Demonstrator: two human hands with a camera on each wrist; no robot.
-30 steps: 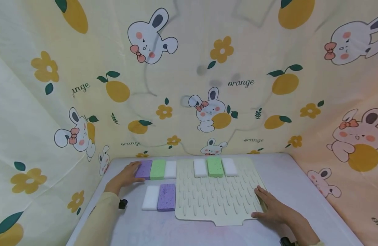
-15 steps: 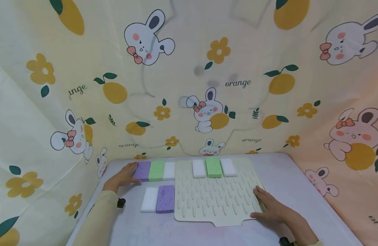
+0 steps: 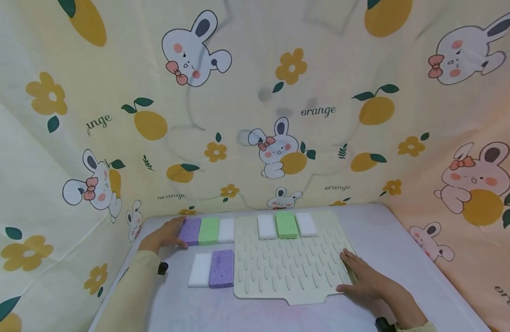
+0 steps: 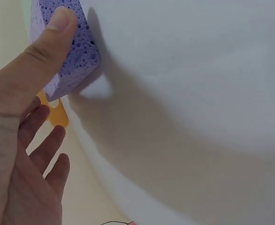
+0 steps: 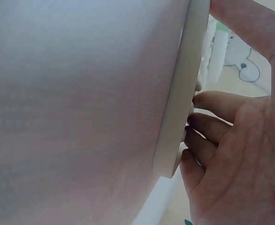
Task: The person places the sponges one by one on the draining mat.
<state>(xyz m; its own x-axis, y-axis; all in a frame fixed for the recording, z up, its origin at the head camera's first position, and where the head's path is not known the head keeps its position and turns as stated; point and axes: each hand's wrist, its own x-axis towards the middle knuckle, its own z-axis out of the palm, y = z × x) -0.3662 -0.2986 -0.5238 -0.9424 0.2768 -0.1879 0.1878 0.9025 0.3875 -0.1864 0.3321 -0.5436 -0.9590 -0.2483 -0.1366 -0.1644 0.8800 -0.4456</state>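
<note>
Beside the purple sponge (image 3: 191, 232) at the back left is my left hand (image 3: 165, 234). Its thumb touches the sponge's near end, and the fingertips lie at its far left corner. In the left wrist view the thumb lies along the pitted side of the purple sponge (image 4: 83, 54), with the other fingers loosely spread. My right hand (image 3: 364, 275) rests on the right edge of a cream ridged mat (image 3: 296, 272). The right wrist view has its loosely bent fingertips at the mat's edge (image 5: 177, 108).
A green sponge (image 3: 208, 231) and a white sponge (image 3: 226, 231) continue the back row. In front lie a white sponge (image 3: 200, 270) and a purple sponge (image 3: 222, 269). On the mat, a green sponge (image 3: 287, 225) lies between two white ones. Patterned cloth (image 3: 255, 101) encloses the table.
The head view has shifted slightly, moving the scene a little to the left in the picture. Both hands and the sponges keep their places.
</note>
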